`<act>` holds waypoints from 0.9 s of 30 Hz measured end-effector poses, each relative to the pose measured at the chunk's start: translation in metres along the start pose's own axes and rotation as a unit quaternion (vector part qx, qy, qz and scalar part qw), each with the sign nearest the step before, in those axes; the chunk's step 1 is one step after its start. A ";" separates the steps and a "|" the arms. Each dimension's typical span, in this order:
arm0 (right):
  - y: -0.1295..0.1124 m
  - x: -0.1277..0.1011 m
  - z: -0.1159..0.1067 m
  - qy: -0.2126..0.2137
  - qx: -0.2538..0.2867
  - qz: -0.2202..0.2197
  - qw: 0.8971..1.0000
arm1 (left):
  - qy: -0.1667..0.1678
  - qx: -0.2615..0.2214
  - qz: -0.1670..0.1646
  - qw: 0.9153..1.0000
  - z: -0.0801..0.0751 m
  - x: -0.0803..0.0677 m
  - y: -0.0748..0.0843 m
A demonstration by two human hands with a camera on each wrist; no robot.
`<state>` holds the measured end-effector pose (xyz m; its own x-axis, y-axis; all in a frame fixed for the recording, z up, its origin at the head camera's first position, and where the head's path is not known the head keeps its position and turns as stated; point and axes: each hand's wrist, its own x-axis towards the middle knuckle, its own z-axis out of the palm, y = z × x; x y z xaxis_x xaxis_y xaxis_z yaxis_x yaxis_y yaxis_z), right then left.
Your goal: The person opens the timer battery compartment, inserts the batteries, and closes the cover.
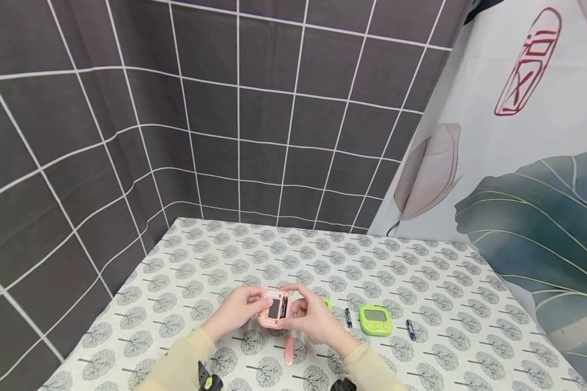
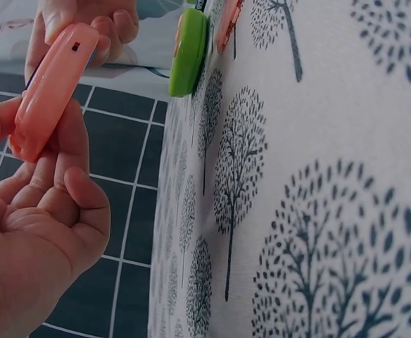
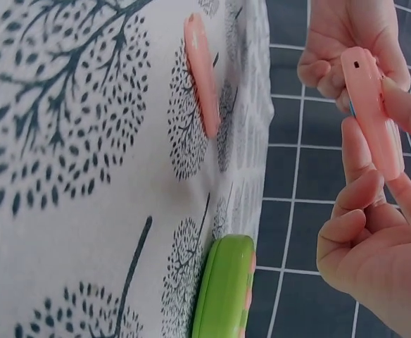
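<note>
Both hands hold a pink timer [image 1: 275, 311] above the table, its back turned up. On that back are a black rectangle and an uncovered battery slot with a dark battery inside. My left hand [image 1: 239, 308] grips the left edge, thumb on the back. My right hand [image 1: 314, 316] pinches the right edge, thumb near the slot. In the right wrist view, the pink timer [image 3: 369, 116] appears edge-on between the hands. A loose pink battery cover [image 1: 288, 351] lies on the table below, also visible as a pink strip [image 3: 203, 76] in the right wrist view.
Right of the hands lies a green timer [image 1: 375, 320] with a grey screen and pink buttons. A loose battery [image 1: 348, 318] lies on its left, another battery [image 1: 411, 329] on its right. Another green item [image 1: 327, 302] is mostly hidden behind the right hand. Dark gridded cloth [image 1: 269, 114] hangs behind.
</note>
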<state>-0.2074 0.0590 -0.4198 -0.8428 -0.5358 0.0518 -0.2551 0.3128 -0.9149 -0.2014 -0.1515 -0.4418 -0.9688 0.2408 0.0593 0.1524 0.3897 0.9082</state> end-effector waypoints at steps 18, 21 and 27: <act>0.024 0.006 0.000 -0.012 -0.015 0.003 1.000 | 0.003 0.002 -0.002 1.000 0.000 -0.001 -0.005; 0.026 0.005 0.000 -0.016 -0.029 0.013 0.999 | 0.002 -0.001 -0.006 1.000 -0.001 -0.001 -0.007; 0.028 0.002 0.002 -0.028 -0.097 0.020 0.995 | 0.009 -0.008 -0.023 1.000 -0.002 -0.001 -0.011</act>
<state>-0.2157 0.0650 -0.4463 -0.8281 -0.5604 -0.0110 -0.3127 0.4783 -0.8206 -0.2028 -0.1578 -0.4511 -0.9782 0.2062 0.0247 0.1045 0.3860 0.9165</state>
